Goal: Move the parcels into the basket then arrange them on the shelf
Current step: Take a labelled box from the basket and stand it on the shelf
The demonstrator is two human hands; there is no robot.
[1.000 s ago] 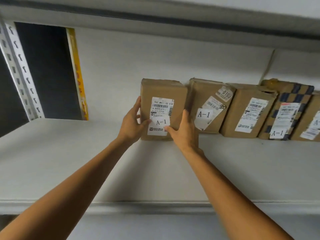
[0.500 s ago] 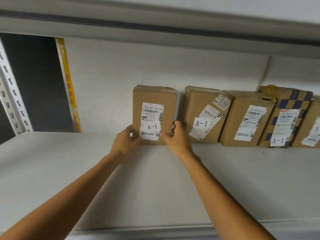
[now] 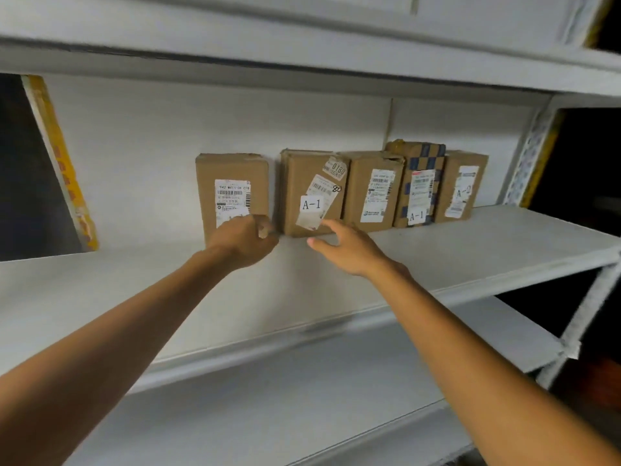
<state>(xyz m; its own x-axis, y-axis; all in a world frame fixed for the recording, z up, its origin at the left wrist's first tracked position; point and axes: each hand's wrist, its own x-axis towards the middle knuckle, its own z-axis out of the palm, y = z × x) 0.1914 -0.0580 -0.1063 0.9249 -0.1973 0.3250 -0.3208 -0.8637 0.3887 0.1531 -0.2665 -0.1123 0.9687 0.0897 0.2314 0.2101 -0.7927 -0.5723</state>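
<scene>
Several brown cardboard parcels with white labels stand upright in a row at the back of the grey shelf (image 3: 134, 280). The leftmost parcel (image 3: 232, 183) stands a little apart from the second parcel (image 3: 302, 176), which bears an A-1 label. My left hand (image 3: 245, 242) is at the leftmost parcel's lower right corner with its fingers curled; whether it grips the parcel is unclear. My right hand (image 3: 349, 247) hovers with its fingers spread in front of the second parcel's base, holding nothing. No basket is in view.
Right of those stand a third parcel (image 3: 373, 190), a blue-chequered parcel (image 3: 420, 183) and a fifth parcel (image 3: 463, 186). A lower shelf board (image 3: 302, 398) lies below. A perforated upright (image 3: 531, 156) bounds the right end; a yellow strip (image 3: 64, 163) borders the left.
My right hand has come off the leftmost parcel and moved right, fingers spread. The left hand slid to the parcel's lower right corner. The view pulled back and swung right.
</scene>
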